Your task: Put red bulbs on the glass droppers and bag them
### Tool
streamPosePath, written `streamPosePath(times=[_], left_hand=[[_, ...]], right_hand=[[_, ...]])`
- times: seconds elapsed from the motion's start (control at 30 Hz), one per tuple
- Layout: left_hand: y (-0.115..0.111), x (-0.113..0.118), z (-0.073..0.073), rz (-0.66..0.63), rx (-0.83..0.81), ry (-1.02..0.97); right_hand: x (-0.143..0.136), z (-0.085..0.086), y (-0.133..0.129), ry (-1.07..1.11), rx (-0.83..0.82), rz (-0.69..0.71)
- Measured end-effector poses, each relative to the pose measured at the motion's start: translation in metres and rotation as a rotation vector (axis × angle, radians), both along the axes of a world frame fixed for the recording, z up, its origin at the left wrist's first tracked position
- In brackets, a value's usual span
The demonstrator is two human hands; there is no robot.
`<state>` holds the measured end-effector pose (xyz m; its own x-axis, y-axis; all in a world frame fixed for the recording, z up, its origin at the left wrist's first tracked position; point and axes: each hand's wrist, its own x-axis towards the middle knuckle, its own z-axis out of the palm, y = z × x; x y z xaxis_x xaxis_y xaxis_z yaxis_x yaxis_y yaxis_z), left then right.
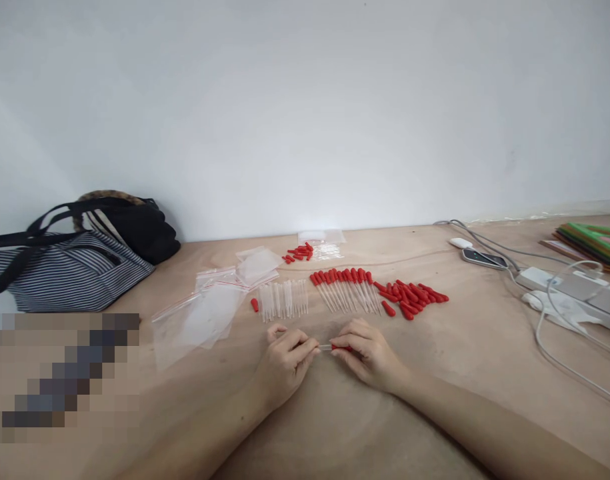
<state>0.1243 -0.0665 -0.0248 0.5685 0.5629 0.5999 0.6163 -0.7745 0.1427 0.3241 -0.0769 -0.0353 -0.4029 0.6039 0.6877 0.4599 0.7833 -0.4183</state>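
Pinching a clear tube (pixel 325 347) in the left hand (pixel 291 359) and a red bulb (pixel 341 347) in the right hand (pixel 369 355), near each other but apart at the near part of the desk (pixel 409 433), with a short stretch of tube showing between. Holding both in one line, roughly level, likely to keep tube and bulb squarely aligned. Gripping close to the join, probably for control over so thin a piece.

Laid side by side on the left, loose tubes (pixel 285 300); heaped on the right, spare bulbs (pixel 415 297); seemingly sorted to suit each hand's reach. Set between in a slanting row, bulb-topped droppers (pixel 347 290), with every bulb at the far end, perhaps for easy counting.

Covering much of the held bulb with the right fingers; hard to say, at such small size, how deep inside the tube sits. Showing only coarse squares and a dark diagonal shape, beyond naming, in the pixelated patch (pixel 65 380) at lower left. Losing both forearms to the frame's edges, likewise part of the striped bag (pixel 79 273).
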Motion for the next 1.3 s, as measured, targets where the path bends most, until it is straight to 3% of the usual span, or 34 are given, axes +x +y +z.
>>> streamPosePath(times=[0.23,0.6,0.87,1.07,1.3], left_hand=[[-0.001,0.003,0.000,-0.001,-0.005,-0.023],[-0.001,0.001,0.001,-0.017,-0.020,-0.041],[-0.004,0.004,0.002,-0.009,-0.030,-0.053],[-0.004,0.006,0.001,0.003,-0.049,-0.059],[-0.004,0.003,-0.001,-0.005,-0.048,-0.066]], right_hand=[[-0.002,0.003,-0.001,-0.010,0.000,-0.001],[0.001,0.005,-0.001,0.055,-0.139,0.013],[-0.006,0.004,-0.003,0.084,-0.091,0.054],[-0.009,0.001,-0.002,0.115,-0.081,0.031],[-0.001,0.007,-0.002,0.008,-0.101,-0.059]])
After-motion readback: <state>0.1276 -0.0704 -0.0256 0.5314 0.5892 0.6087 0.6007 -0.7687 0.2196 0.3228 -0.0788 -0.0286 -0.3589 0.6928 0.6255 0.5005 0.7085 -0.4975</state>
